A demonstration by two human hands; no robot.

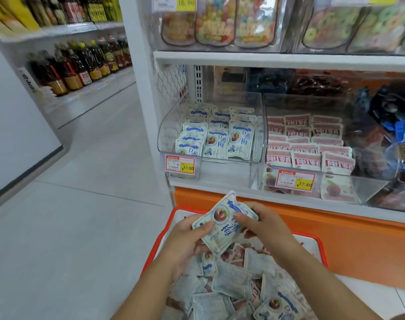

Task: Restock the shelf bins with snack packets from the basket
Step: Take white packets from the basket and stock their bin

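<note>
A white-and-blue snack packet (222, 224) with a plum picture is held above the orange-rimmed basket (158, 241). My left hand (185, 241) grips its lower left edge, thumb on top. My right hand (264, 225) pinches its right side. The basket below is full of several loose packets (234, 280), white-blue and pink ones mixed. On the shelf above, a clear bin (171, 125) holds rows of the same white-blue packets (216, 137). The clear bin to its right (363, 183) holds pink packets (310, 144).
The white shelf unit has an orange base (335, 232) right behind the basket. Price tags (179, 164) hang on the bin fronts. Candy bags (215, 24) fill the upper shelf. Oil bottles (81, 63) line shelves at the left across a grey tiled aisle floor (70, 215).
</note>
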